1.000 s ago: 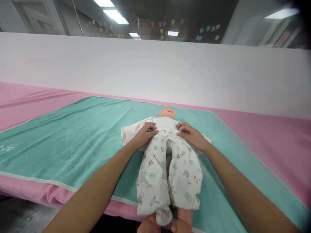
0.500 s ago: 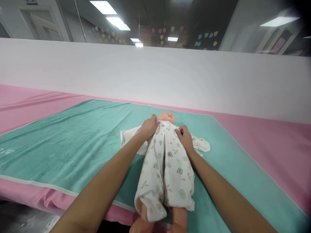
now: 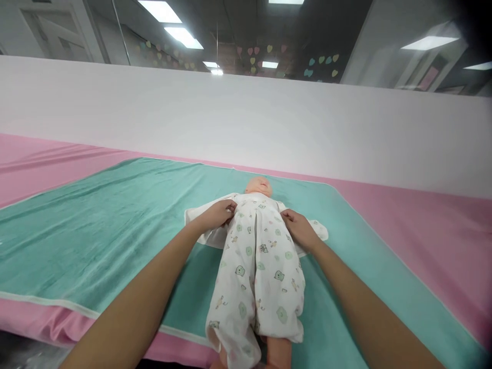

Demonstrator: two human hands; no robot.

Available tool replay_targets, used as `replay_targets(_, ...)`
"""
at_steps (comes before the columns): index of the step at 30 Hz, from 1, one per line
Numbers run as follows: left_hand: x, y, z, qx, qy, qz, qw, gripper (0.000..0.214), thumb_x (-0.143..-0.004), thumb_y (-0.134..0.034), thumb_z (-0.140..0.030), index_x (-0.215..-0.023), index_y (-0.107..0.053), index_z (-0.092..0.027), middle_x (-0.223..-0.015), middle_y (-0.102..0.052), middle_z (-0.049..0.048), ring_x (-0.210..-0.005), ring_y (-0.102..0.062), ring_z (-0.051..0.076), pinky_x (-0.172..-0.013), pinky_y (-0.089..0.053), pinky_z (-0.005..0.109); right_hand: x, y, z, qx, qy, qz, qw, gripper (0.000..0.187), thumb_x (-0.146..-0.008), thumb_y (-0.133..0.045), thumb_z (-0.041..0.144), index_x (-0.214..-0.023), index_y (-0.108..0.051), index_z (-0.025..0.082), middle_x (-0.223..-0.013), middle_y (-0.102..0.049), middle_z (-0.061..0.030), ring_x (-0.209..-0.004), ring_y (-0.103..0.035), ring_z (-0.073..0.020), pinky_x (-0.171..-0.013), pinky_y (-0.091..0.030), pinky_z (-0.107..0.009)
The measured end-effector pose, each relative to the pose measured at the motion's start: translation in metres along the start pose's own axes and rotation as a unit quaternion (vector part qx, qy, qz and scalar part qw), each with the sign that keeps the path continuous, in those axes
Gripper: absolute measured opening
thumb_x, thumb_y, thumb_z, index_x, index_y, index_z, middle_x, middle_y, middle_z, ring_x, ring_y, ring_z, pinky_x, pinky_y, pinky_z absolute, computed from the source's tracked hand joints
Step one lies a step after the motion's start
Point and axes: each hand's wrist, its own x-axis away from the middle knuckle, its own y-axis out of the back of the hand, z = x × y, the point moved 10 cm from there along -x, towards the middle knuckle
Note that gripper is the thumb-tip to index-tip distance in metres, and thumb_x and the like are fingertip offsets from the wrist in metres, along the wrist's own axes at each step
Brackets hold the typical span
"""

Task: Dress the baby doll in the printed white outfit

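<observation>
white animal-print cloth trousers (image 3: 267,259) | likely light, soft, floppy | hold waist sides | left hand (image 3: 218,213), right hand (image 3: 302,229) curled there, pinch unclear

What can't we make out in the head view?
All head view:
- Doll: feet mostly cut off by bottom edge; torso covered by pants.
- Left hand, right hand: grip unclear, fingertips hidden by fingers and cloth.
- Hearts: any writing too small, blurred.

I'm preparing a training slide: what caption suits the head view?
Left hand and right hand flank the patterned trousers of a doll lying on green cloth.
</observation>
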Motion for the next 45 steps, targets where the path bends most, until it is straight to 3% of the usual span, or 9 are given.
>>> replay_targets(5, 0.01, -0.006, -0.004, 0.066, -0.018, 0.08, 0.994, 0.028, -0.062, -0.05, -0.014, -0.086, -0.062, -0.021, -0.09, -0.063, 0.0014, -0.068, -0.058, 0.014, -0.056, -0.048, 0.024, 0.011, -0.014, -0.004, -0.112, -0.05, 0.147, 0.981, 0.028, -0.08, -0.054, 0.043, -0.069, -0.053, 0.017, -0.06, -0.045, 0.0033, -0.052, -0.033, -0.008, -0.052, -0.027, -0.024)
replay_targets(11, 0.015, -0.015, -0.001, 0.104, 0.013, 0.119, 0.987, 0.01, -0.061, -0.056, -0.016, -0.07, -0.06, -0.018, -0.073, -0.061, 0.0013, -0.065, -0.057, 0.015, -0.054, -0.046, 0.023, 0.02, -0.024, -0.005, -0.195, -0.08, 0.219, 0.952, 0.026, -0.071, -0.067, 0.037, -0.085, -0.06, 0.017, -0.08, -0.058, -0.0027, -0.07, -0.05, -0.0122, -0.061, -0.038, -0.024)
replay_targets(15, 0.011, -0.018, 0.002, 0.172, -0.016, 0.086, 0.981, 0.008, -0.064, -0.058, -0.016, -0.07, -0.054, -0.018, -0.066, -0.055, -0.0008, -0.061, -0.052, 0.012, -0.053, -0.041, 0.022, 0.014, -0.026, -0.012, -0.238, -0.068, 0.172, 0.953, 0.026, -0.067, -0.07, 0.032, -0.069, -0.049, 0.017, -0.064, -0.049, 0.0033, -0.057, -0.041, -0.0085, -0.053, -0.032, -0.022)
replay_targets(20, -0.003, -0.004, 0.015, 0.16, -0.05, -0.099, 0.981, 0.011, -0.07, -0.057, -0.02, -0.073, -0.047, -0.019, -0.062, -0.047, -0.0041, -0.056, -0.041, 0.009, -0.048, -0.031, 0.019, 0.006, -0.019, -0.02, -0.269, -0.038, 0.027, 0.962, 0.032, -0.064, -0.07, 0.027, -0.063, -0.039, 0.018, -0.058, -0.04, 0.0067, -0.052, -0.032, -0.007, -0.049, -0.024, -0.021)
replay_targets(22, -0.007, -0.004, 0.021, 0.202, -0.053, -0.139, 0.968, 0.014, -0.07, -0.056, -0.02, -0.072, -0.043, -0.019, -0.061, -0.043, -0.0053, -0.052, -0.037, 0.007, -0.045, -0.027, 0.018, 0.006, -0.019, -0.02, -0.283, -0.038, -0.006, 0.958, 0.032, -0.063, -0.07, 0.026, -0.063, -0.038, 0.018, -0.058, -0.039, 0.0067, -0.051, -0.03, -0.007, -0.047, -0.023, -0.021)
replay_targets(26, -0.013, -0.014, 0.027, 0.313, -0.054, -0.103, 0.943, 0.016, -0.07, -0.056, -0.016, -0.074, -0.041, -0.019, -0.063, -0.047, -0.005, -0.052, -0.041, 0.007, -0.045, -0.03, 0.018, 0.006, -0.02, -0.02, -0.32, -0.048, -0.002, 0.946, 0.031, -0.064, -0.069, 0.023, -0.064, -0.038, 0.019, -0.058, -0.04, 0.007, -0.05, -0.03, -0.0067, -0.046, -0.023, -0.021)
replay_targets(32, -0.013, -0.02, 0.026, 0.33, -0.044, -0.046, 0.942, 0.021, -0.065, -0.054, -0.006, -0.078, -0.045, -0.019, -0.064, -0.054, -0.0035, -0.054, -0.048, 0.009, -0.047, -0.035, 0.019, 0.0, -0.021, -0.025, -0.349, -0.055, 0.046, 0.934, 0.029, -0.062, -0.068, 0.019, -0.063, -0.039, 0.019, -0.056, -0.041, 0.007, -0.049, -0.033, -0.0071, -0.046, -0.025, -0.021)
replay_targets(41, -0.015, -0.024, 0.026, 0.352, -0.042, -0.057, 0.933, 0.021, -0.068, -0.054, -0.009, -0.082, -0.045, -0.021, -0.064, -0.054, -0.0043, -0.053, -0.048, 0.009, -0.047, -0.034, 0.019, 0.001, -0.013, -0.035, -0.381, -0.087, -0.028, 0.92, 0.034, -0.061, -0.069, 0.021, -0.06, -0.035, 0.018, -0.053, -0.034, 0.0072, -0.046, -0.025, -0.0056, -0.043, -0.019, -0.021)
replay_targets(45, -0.015, -0.022, 0.029, 0.303, -0.035, -0.091, 0.948, 0.019, -0.071, -0.056, -0.016, -0.086, -0.045, -0.021, -0.067, -0.055, -0.0041, -0.056, -0.05, 0.01, -0.05, -0.036, 0.021, -0.001, -0.014, -0.033, -0.334, -0.073, -0.009, 0.94, 0.029, -0.063, -0.069, 0.024, -0.063, -0.041, 0.019, -0.056, -0.041, 0.0063, -0.049, -0.031, -0.0071, -0.045, -0.025, -0.021)
